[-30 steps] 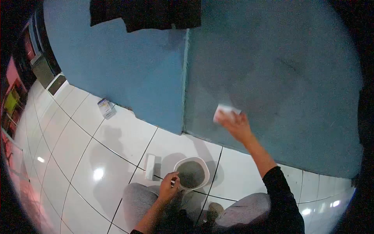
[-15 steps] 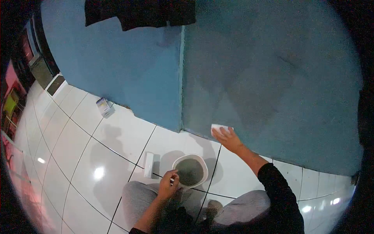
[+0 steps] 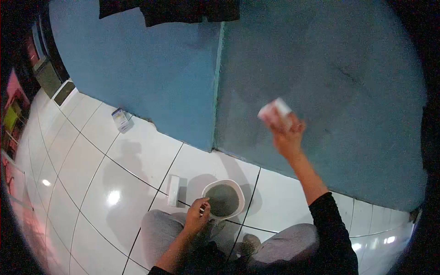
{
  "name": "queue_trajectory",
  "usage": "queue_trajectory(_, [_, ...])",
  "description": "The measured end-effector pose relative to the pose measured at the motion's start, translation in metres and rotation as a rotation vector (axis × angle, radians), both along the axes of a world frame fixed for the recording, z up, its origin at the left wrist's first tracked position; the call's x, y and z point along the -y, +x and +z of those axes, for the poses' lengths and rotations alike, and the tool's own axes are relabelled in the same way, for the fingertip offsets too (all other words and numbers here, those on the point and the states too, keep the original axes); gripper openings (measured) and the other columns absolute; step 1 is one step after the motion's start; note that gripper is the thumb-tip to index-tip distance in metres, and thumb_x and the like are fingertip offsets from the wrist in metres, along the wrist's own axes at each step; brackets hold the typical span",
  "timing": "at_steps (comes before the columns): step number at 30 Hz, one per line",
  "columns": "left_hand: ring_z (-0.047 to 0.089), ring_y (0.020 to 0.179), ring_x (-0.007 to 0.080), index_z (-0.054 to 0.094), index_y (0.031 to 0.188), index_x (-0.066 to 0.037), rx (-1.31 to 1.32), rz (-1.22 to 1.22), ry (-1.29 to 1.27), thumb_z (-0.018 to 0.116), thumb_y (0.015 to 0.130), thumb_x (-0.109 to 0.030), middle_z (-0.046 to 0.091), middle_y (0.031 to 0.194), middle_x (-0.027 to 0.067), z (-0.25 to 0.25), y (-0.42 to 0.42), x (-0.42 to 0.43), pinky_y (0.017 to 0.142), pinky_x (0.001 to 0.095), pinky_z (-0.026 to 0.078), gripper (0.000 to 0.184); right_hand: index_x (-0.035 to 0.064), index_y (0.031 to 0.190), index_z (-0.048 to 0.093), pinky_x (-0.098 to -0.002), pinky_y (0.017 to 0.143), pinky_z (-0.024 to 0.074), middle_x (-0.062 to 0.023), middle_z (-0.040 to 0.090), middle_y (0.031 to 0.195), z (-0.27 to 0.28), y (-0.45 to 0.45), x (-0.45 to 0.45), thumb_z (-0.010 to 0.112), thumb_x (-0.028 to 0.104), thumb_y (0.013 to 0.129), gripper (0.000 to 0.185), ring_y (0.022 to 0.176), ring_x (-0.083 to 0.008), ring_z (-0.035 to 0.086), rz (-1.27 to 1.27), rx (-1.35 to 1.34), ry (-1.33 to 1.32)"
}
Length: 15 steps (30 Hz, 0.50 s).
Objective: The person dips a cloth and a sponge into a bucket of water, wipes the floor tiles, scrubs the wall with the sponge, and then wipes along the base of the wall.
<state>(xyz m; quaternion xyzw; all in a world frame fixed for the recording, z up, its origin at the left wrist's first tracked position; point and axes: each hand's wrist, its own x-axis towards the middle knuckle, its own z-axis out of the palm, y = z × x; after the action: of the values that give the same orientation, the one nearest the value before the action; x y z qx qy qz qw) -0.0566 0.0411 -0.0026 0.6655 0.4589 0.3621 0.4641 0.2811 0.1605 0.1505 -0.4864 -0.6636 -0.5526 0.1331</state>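
Note:
My right hand is wrapped round a white sponge against the blue-grey wall, right of the corner; whether it touches the wall is hard to tell. The sponge and fingertips are slightly blurred. Over my lap, my left hand is closed with fingers curled at the near left rim of a white bucket. What its fingers hold, if anything, does not show clearly. Murky grey water stands in the bucket.
A white rectangular block stands on the tiled floor left of the bucket. A small printed pack lies near the left wall. Dark cloth hangs at the top. My grey-clothed knees flank the bucket's near side.
My right hand has moved up the wall and slightly right with the sponge, from near the wall's bottom edge. My left hand stays by the bucket.

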Motion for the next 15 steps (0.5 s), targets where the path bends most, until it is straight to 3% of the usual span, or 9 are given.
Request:
queue_trajectory(3, [0.057, 0.073, 0.0181, 0.05, 0.114, -0.003, 0.004, 0.004, 0.007, 0.058, 0.085, -0.013, 0.057, 0.09, 0.0082, -0.008, -0.001, 0.0, 0.061, 0.0301, 0.049, 0.031, 0.0248, 0.129, 0.043, -0.0468, 0.078, 0.0384, 0.0042, 0.031, 0.14, -0.091, 0.003, 0.01, 0.055, 0.014, 0.077, 0.054, 0.111, -0.0248, 0.037, 0.047, 0.121, -0.345])
queue_trajectory(5, [0.057, 0.073, 0.0182, 0.051, 0.114, -0.004, -0.003, 0.012, 0.013, 0.058, 0.085, -0.013, 0.057, 0.09, 0.0081, -0.009, 0.0, 0.001, 0.061, 0.0299, 0.049, 0.031, 0.0235, 0.128, 0.043, -0.0476, 0.079, 0.0388, 0.004, 0.031, 0.14, -0.13, 0.017, 0.02, 0.056, 0.015, 0.076, 0.055, 0.112, -0.0247, 0.036, 0.043, 0.229, -0.44])
queue_trajectory(7, [0.058, 0.075, 0.0183, 0.052, 0.113, -0.004, -0.004, -0.001, 0.047, 0.057, 0.085, -0.013, 0.057, 0.092, 0.0088, -0.007, -0.002, 0.001, 0.062, 0.0299, 0.049, 0.03, 0.0222, 0.128, 0.043, -0.0484, 0.08, 0.0391, 0.0038, 0.031, 0.14, -0.119, 0.013, 0.019, 0.056, 0.015, 0.075, 0.055, 0.113, -0.0246, 0.035, 0.042, 0.335, -0.531])
queue_trajectory(9, [0.058, 0.076, 0.0184, 0.052, 0.113, -0.004, 0.001, -0.006, 0.046, 0.057, 0.085, -0.013, 0.057, 0.093, 0.0094, -0.005, -0.005, 0.001, 0.062, 0.0297, 0.049, 0.03, 0.0234, 0.129, 0.042, -0.0481, 0.082, 0.039, 0.0042, 0.03, 0.141, -0.089, 0.012, 0.01, 0.057, 0.016, 0.075, 0.057, 0.114, -0.0253, 0.035, 0.1, 0.235, -0.452])
queue_trajectory(13, [0.058, 0.079, 0.0188, 0.052, 0.114, -0.004, -0.016, -0.03, -0.022, 0.056, 0.086, -0.014, 0.057, 0.095, 0.0105, 0.007, 0.0, 0.003, 0.063, 0.0292, 0.049, 0.03, 0.0303, 0.128, 0.046, -0.0442, 0.083, 0.0356, 0.0052, 0.03, 0.141, 0.024, -0.011, -0.013, 0.055, 0.014, 0.076, 0.055, 0.114, -0.0269, 0.035, 0.002, 0.127, -0.027])
queue_trajectory(15, [0.058, 0.078, 0.0188, 0.052, 0.114, -0.004, -0.021, -0.031, 0.0, 0.056, 0.086, -0.014, 0.057, 0.094, 0.0104, 0.003, 0.0, 0.002, 0.063, 0.0292, 0.049, 0.03, 0.0322, 0.126, 0.047, -0.0444, 0.083, 0.0321, 0.0052, 0.03, 0.141, 0.05, -0.025, -0.013, 0.054, 0.01, 0.077, 0.055, 0.116, -0.0275, 0.032, -0.005, 0.031, -0.023])
